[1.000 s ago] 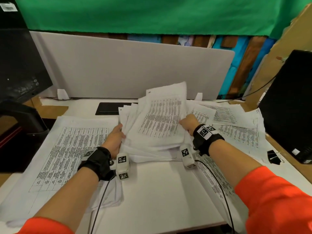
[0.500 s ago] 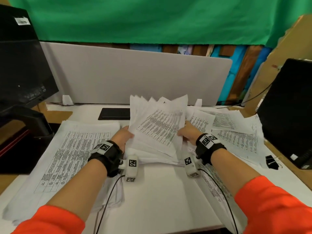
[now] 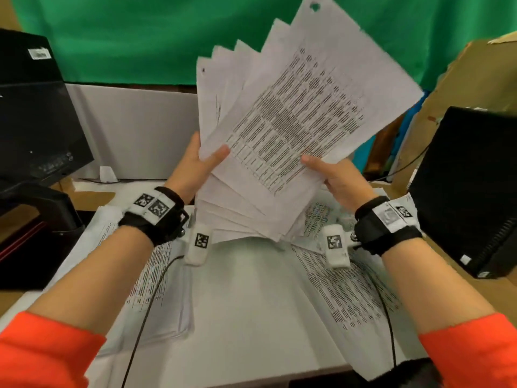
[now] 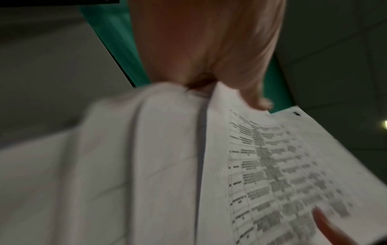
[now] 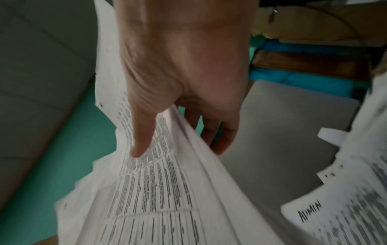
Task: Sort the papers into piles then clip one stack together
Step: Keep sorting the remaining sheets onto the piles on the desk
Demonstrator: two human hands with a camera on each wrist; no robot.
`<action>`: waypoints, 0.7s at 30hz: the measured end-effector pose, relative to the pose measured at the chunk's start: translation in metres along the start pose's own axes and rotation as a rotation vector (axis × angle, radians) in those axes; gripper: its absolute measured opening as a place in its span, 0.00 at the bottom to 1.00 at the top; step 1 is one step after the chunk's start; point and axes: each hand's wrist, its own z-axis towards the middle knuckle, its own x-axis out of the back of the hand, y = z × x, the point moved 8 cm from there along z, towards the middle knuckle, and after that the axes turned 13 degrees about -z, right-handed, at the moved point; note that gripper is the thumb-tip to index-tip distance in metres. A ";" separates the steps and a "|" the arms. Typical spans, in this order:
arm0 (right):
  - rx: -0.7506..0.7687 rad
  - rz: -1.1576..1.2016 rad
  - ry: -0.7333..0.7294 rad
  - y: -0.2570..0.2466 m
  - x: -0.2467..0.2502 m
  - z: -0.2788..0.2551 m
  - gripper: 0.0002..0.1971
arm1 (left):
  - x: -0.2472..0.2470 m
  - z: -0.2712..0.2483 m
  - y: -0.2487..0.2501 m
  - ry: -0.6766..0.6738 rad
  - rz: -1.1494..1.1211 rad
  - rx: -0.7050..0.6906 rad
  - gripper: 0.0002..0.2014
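Nearest the camera, two orange sleeves are reaching forward over the white bench, each forearm wearing a black wrist strap with printed markers. On the bench, a pile of printed papers is lying under the left forearm and a second spread of printed sheets is lying under the right one. Above these, both hands are holding a fanned stack of papers up off the bench, tilted so its top corner is leaning to the right. The left hand is gripping the stack's lower left edge, its thumb pressing on the printed front and its fingers going behind the sheets. The right hand is gripping the lower right edge; the right wrist view is showing its thumb lying on the printed face and its fingers curling behind the sheets. The stack's sheets are splaying apart, several with a punched hole near a corner. Further back, a black monitor is standing at the left, a black box at the right, a grey divider panel behind the bench, and a green cloth hanging above it.
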 end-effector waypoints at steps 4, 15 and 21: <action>-0.022 -0.071 -0.063 0.010 0.009 -0.006 0.16 | -0.002 -0.007 -0.014 -0.184 -0.229 0.213 0.47; 0.098 -0.034 0.022 -0.041 -0.013 -0.001 0.18 | -0.046 0.009 0.041 -0.041 -0.034 -0.069 0.13; 0.131 -0.061 0.002 -0.030 0.000 -0.013 0.19 | -0.015 0.004 0.009 -0.072 -0.046 0.087 0.13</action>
